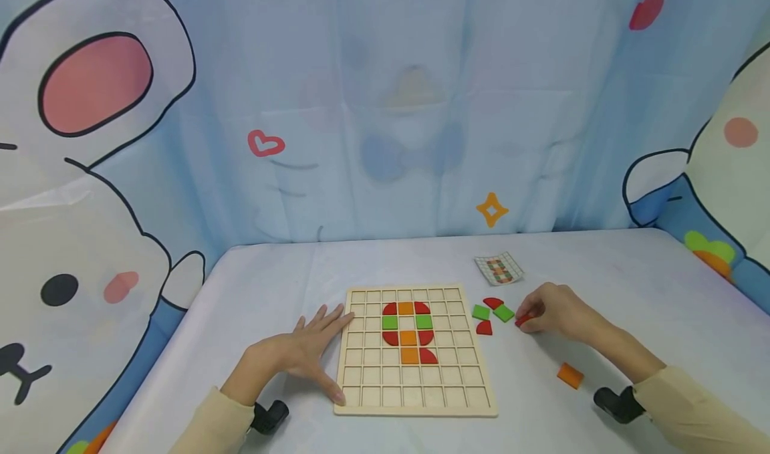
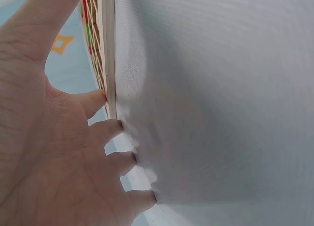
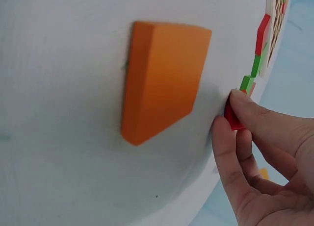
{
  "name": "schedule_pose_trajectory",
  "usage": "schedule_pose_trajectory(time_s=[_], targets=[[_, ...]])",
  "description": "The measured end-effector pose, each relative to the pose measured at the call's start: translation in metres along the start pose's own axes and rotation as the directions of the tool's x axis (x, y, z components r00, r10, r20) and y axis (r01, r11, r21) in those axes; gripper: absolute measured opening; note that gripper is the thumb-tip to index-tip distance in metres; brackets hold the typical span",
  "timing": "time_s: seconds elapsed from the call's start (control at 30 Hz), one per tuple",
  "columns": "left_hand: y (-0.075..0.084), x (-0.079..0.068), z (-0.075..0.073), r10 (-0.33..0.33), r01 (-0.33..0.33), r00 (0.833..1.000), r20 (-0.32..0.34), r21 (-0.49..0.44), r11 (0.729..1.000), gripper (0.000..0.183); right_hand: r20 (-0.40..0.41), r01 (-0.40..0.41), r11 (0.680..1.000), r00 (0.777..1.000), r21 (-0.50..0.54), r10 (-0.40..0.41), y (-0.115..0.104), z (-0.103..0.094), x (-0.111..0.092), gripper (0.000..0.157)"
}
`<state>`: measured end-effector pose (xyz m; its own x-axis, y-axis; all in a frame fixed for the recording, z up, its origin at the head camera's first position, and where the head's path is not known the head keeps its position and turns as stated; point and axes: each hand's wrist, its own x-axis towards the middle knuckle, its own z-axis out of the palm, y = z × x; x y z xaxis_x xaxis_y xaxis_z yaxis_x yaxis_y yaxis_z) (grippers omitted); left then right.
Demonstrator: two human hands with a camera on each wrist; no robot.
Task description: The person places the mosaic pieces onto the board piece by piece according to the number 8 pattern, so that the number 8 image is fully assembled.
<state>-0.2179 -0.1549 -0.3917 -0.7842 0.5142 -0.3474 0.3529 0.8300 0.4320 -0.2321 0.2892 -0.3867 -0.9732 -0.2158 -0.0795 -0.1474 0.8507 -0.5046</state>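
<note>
A wooden grid board [image 1: 415, 412] lies on the white table, with red rounded pieces, orange squares [image 1: 409, 356] and green squares [image 1: 390, 322] set in some of its cells. My left hand [image 1: 313, 350] is spread at the board's left edge, thumb and index finger touching it. In the left wrist view, the other fingertips [image 2: 147, 199] reach the tablecloth. To the right of the board, my right hand [image 1: 556, 312] pinches a small red piece [image 3: 234, 117] between thumb and fingers, close to the table; its exact shape is mostly hidden.
Between board and right hand lie loose green squares [image 1: 480, 312] and red rounded pieces [image 1: 484, 327]. An orange square [image 1: 569, 376] sits nearer the right sleeve. Behind them is a printed pattern card [image 1: 499, 269]. A blue cartoon curtain [image 1: 397, 193] hangs along the table's back edge.
</note>
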Motion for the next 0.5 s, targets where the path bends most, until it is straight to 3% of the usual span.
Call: schedule_pose_trajectory(time_s=[0.5], targets=[[0.0, -0.001, 0.0, 0.008, -0.008, 1.0, -0.001, -0.003, 1.0, 0.133, -0.044, 0.15, 0.986, 0.987, -0.069, -0.153, -0.019, 0.005, -0.009, 0.014]])
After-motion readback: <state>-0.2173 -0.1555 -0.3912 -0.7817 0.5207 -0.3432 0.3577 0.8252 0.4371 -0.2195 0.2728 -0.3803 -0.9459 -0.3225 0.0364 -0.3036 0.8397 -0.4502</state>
